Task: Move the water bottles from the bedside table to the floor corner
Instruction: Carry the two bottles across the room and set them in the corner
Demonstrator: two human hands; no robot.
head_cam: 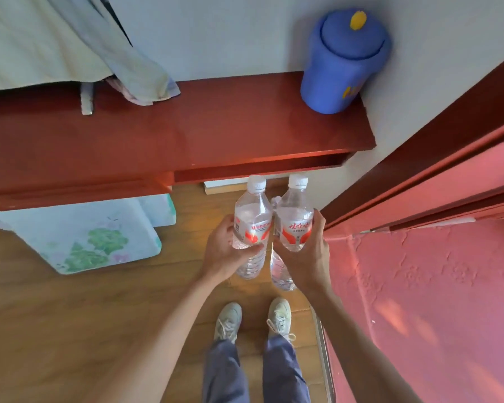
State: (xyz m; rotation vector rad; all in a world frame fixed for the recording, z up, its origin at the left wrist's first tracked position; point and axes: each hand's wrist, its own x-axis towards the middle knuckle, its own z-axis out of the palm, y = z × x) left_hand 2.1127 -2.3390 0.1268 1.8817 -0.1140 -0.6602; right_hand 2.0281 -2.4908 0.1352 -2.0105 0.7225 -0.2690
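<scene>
While the person stands by the red table [216, 126], the left hand [224, 251] grips the left bottle [252, 216] and the right hand [309, 257] grips the right bottle [293, 216], both side by side, caps up, above the wood floor [70, 315].

A pale cloth [140, 68] hangs above a white storage box [79, 237] printed with green flowers. Far up and right of the box stands a blue lidded container [344, 62] with a yellow knob; a pink textured wall [419, 286] lies well right of the box.
</scene>
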